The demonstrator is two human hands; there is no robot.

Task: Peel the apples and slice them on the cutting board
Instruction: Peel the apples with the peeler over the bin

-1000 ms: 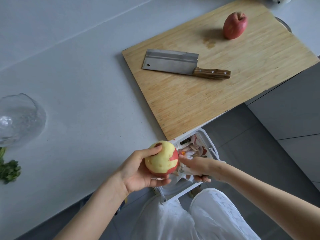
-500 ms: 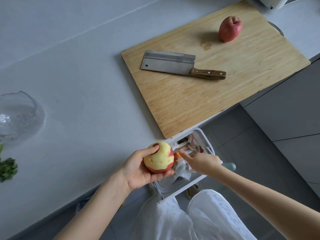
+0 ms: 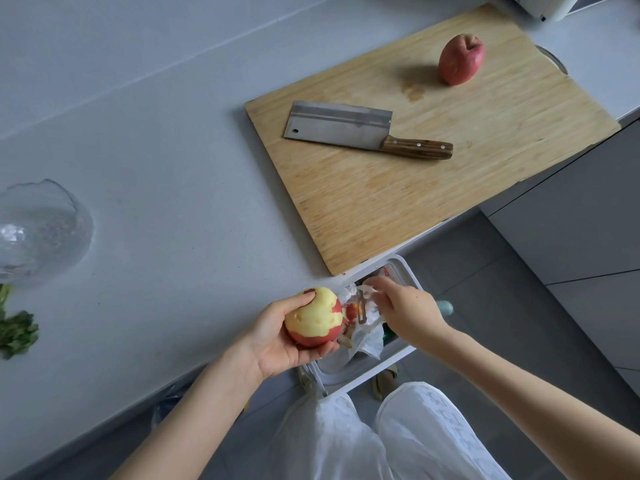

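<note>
My left hand (image 3: 277, 341) grips a half-peeled apple (image 3: 313, 318), yellow flesh on top and red skin below, at the counter's front edge over a white bin (image 3: 401, 355). My right hand (image 3: 405, 310) holds a peeler (image 3: 362, 308) just right of the apple, its blade a little apart from the fruit and its pale teal handle end poking out behind the wrist. A whole red apple (image 3: 460, 58) stands at the far end of the wooden cutting board (image 3: 485, 140). A cleaver (image 3: 346, 128) with a wooden handle lies flat on the board.
The bin below the counter edge holds peels and a plastic liner. A clear glass bowl (image 3: 38, 230) sits at the left, with green herbs (image 3: 17, 332) in front of it. A white appliance (image 3: 543, 6) stands at the top right. Grey cabinets are on the right.
My right hand has drawn the peeler a little away from the apple, and my left hand has turned the apple slightly. Board, cleaver and whole apple lie unchanged.
</note>
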